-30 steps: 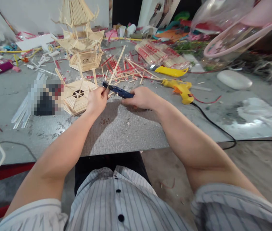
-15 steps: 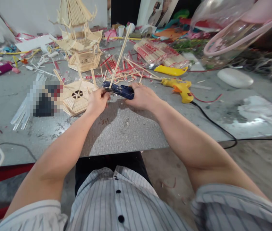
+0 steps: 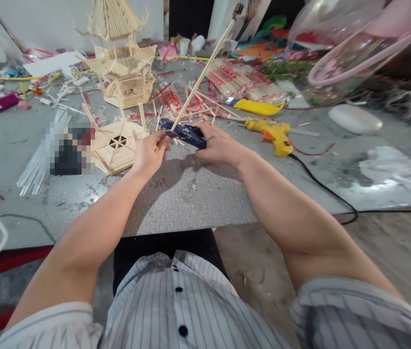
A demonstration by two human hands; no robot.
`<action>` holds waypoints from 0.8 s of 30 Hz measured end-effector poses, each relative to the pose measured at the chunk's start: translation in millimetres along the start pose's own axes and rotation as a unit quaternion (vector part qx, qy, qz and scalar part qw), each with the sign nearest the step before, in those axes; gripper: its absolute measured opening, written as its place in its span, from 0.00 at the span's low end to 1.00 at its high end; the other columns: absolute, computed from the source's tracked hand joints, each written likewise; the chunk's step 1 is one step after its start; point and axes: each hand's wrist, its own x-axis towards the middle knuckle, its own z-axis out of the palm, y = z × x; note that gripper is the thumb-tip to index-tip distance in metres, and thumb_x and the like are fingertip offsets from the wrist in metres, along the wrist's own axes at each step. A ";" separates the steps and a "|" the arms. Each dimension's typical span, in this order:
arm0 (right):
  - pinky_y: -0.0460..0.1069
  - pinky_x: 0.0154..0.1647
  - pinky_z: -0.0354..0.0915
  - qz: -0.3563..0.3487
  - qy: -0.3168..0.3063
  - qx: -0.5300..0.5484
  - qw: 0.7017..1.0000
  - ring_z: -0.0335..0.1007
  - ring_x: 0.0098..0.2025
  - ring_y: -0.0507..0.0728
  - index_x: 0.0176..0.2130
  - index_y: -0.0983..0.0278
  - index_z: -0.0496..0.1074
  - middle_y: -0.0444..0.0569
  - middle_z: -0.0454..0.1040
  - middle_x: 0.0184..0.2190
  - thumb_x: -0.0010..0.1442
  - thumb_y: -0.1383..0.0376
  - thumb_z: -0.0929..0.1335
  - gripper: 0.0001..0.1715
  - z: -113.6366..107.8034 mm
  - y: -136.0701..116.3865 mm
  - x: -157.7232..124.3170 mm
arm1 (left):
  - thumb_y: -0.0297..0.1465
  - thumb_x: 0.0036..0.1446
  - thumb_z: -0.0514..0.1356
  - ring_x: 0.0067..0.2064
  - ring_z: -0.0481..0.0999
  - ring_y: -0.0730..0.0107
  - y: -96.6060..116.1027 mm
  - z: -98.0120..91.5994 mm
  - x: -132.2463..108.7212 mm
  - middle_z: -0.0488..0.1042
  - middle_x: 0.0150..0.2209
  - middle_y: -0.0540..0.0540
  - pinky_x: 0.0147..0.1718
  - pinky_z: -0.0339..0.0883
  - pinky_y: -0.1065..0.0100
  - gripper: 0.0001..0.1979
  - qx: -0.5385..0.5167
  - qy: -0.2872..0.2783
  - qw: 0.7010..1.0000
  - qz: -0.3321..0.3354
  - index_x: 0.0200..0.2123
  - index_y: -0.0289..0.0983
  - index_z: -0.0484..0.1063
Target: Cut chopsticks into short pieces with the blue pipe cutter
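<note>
My right hand (image 3: 218, 144) is wrapped round the right end of a dark blue tool (image 3: 191, 135). Long thin wooden sticks (image 3: 205, 70) rise from the tool's left part and slant up to the right. At the tool's left end, my left hand (image 3: 151, 151) is closed in a pinch; what lies between its fingertips is too small to make out. Just left of that hand lies a hexagonal stick base (image 3: 113, 155) with a spoked opening and short upright posts. Behind it stands a tiered wooden stick pagoda (image 3: 127, 87).
A yellow glue gun (image 3: 276, 135) with a black cord lies right of my hands, near a yellow cutter (image 3: 259, 106) and a white oval object (image 3: 355, 118). Clear glue sticks (image 3: 41, 155) lie at left. Packaged sticks (image 3: 244, 82) and scraps are behind.
The long sticks have tilted further to the right. Both hands and the blue tool have shifted slightly right.
</note>
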 end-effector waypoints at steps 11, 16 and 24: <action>0.59 0.50 0.61 -0.042 -0.028 0.005 0.999 0.62 0.51 0.65 0.56 0.57 0.57 0.53 0.65 0.50 0.41 0.70 0.67 0.42 -3.2 9.3 3.2 | 0.33 0.60 0.54 0.15 0.65 0.83 -5.9 1.2 3.9 0.66 0.16 0.54 0.18 0.59 0.78 0.14 -0.058 -0.031 0.998 0.002 0.22 0.35 0.66; 0.59 0.52 0.59 -0.044 -0.015 -0.002 0.999 0.60 0.54 0.65 0.57 0.58 0.56 0.54 0.64 0.51 0.41 0.69 0.67 0.43 -2.0 7.9 2.2 | 0.35 0.60 0.54 0.15 0.66 0.83 -3.6 0.3 3.4 0.69 0.18 0.52 0.16 0.60 0.78 0.15 -0.122 -0.078 0.988 -0.059 0.24 0.34 0.67; 0.55 0.51 0.60 -0.037 0.004 -0.017 0.999 0.65 0.51 0.63 0.54 0.64 0.61 0.55 0.68 0.49 0.42 0.70 0.65 0.37 -3.2 -2.7 -2.0 | 0.38 0.60 0.53 0.15 0.66 0.83 3.5 -4.7 4.1 0.68 0.17 0.52 0.16 0.59 0.78 0.18 -0.148 -0.122 0.976 -0.106 0.23 0.34 0.65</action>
